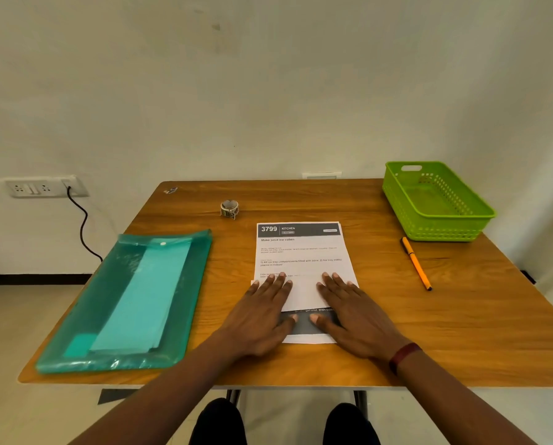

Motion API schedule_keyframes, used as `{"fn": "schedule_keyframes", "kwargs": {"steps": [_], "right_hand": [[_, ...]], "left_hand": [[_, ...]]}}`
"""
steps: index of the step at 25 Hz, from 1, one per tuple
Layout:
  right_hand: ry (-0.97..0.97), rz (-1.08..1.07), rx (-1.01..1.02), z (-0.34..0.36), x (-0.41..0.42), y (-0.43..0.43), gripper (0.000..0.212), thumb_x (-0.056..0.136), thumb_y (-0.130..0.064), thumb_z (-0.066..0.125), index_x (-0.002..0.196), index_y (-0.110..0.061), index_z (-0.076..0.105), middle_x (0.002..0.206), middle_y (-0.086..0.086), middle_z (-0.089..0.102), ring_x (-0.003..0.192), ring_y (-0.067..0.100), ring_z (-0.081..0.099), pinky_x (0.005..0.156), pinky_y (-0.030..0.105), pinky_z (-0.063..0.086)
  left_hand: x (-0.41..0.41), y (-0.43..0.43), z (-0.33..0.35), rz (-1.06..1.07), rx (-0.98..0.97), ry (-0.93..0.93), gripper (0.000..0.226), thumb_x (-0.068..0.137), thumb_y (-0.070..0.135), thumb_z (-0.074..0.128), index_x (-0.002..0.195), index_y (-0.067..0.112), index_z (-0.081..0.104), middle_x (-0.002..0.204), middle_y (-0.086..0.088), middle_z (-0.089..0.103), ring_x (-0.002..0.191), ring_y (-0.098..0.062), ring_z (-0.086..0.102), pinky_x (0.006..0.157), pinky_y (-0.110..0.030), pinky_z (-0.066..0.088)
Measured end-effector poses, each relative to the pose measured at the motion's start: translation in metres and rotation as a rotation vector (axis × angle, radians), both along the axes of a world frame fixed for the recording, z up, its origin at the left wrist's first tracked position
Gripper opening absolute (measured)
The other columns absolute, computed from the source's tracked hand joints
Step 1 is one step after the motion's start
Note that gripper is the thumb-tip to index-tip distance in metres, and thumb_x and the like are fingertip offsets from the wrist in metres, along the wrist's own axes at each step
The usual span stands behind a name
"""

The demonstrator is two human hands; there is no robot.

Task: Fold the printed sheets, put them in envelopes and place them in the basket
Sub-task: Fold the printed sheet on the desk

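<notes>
View: head camera, looking down over a wooden table (pixel 461 332).
Task's thing: the printed sheet (pixel 300 252) lies at the table's middle, right in front of the person, header away from them.
Fold: its near part is turned up into a white flap (pixel 304 293). This appears to be the first fold, now being creased.
Left hand (pixel 262 311): flat and spread, fingers straight, pressing the flap's left side and gripping nothing.
Right hand (pixel 355 316): likewise flat and spread on the flap's right side, so the crease is held evenly from both ends.
Dark band (pixel 304 327): print shows below the flap between the thumbs. It is probably a second sheet underneath, though that cannot be told for certain.
Folder (pixel 76 316): one teal see-through folder sits left of the sheet, within easy reach of the left hand.
Envelopes (pixel 146 300): pale long shapes inside the folder look like the envelopes, and their number cannot be told.
Basket (pixel 445 228): one green basket stands at the far right corner, well apart from the sheet, with no envelope showing in it.
Pen (pixel 416 263): one orange pen lies between the sheet and the basket.
Tape roll (pixel 229 208): one, beyond the sheet.
Wall: one socket plate (pixel 40 187) with one black cable (pixel 82 226).
Progress: early, with folding under way and nothing enveloped yet.
</notes>
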State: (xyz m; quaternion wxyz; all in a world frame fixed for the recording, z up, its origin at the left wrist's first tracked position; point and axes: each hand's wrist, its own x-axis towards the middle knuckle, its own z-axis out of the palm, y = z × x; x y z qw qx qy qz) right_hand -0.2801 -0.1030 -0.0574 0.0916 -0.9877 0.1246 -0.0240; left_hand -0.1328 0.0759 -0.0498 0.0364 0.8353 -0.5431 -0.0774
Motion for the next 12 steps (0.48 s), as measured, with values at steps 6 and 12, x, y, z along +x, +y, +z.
{"fn": "schedule_keyframes", "kwargs": {"steps": [6, 12], "right_hand": [[0.121, 0.009, -0.021, 0.004, 0.017, 0.027, 0.086, 0.085, -0.074, -0.002, 0.153, -0.021, -0.011, 0.159, -0.001, -0.018, 0.146, 0.015, -0.018, 0.121, 0.039, -0.007], [0.075, -0.011, 0.024, -0.005, 0.024, 0.031, 0.095, 0.076, -0.076, -0.016, 0.152, -0.019, -0.011, 0.16, 0.001, -0.017, 0.146, 0.014, -0.019, 0.121, 0.037, -0.007]], "left_hand": [[0.003, -0.007, -0.009, -0.059, 0.041, -0.1, 0.068, 0.098, 0.052, 0.008, 0.156, 0.019, -0.006, 0.164, -0.001, -0.011, 0.15, -0.018, -0.015, 0.122, -0.047, -0.006], [0.003, -0.006, -0.014, -0.028, 0.026, -0.078, 0.067, 0.099, 0.05, 0.009, 0.155, 0.018, -0.009, 0.162, -0.004, -0.017, 0.149, -0.018, -0.017, 0.122, -0.046, -0.004]]}}
